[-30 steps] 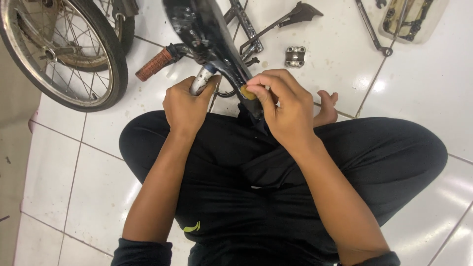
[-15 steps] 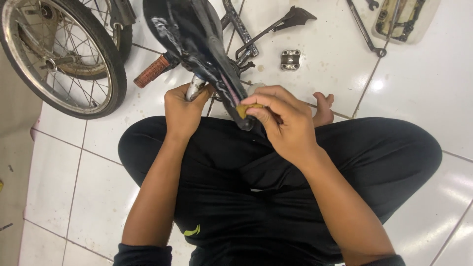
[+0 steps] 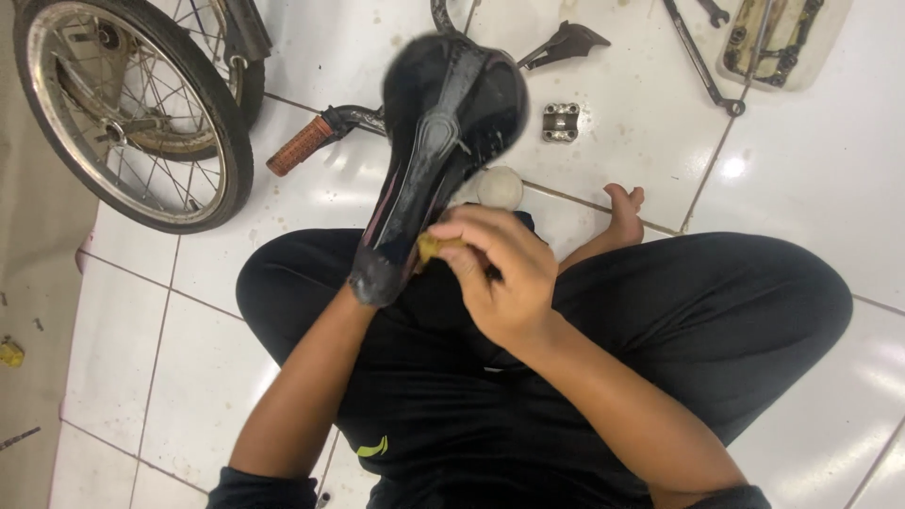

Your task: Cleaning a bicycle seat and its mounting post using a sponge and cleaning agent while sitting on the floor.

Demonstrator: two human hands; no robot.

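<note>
Saddle [image 3: 443, 141] held up over the lap, nose near. Right hand [image 3: 500, 273] fingers pinch a yellow pad [image 3: 430, 247] against its nose: wiping step. Left hand hidden under saddle, grip unclear. Next needs steady strokes. Wheel [image 3: 132, 113] far left.

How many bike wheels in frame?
2. One spoked wheel stands on the tiles upper left; a second wheel sits behind it, mostly hidden, only a strip of tyre showing. Others may lie beyond the frame edge.

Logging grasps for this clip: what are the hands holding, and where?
Right hand pinches a small yellow piece at its end, against the black bicycle saddle. Left hand is hidden beneath it.
</note>
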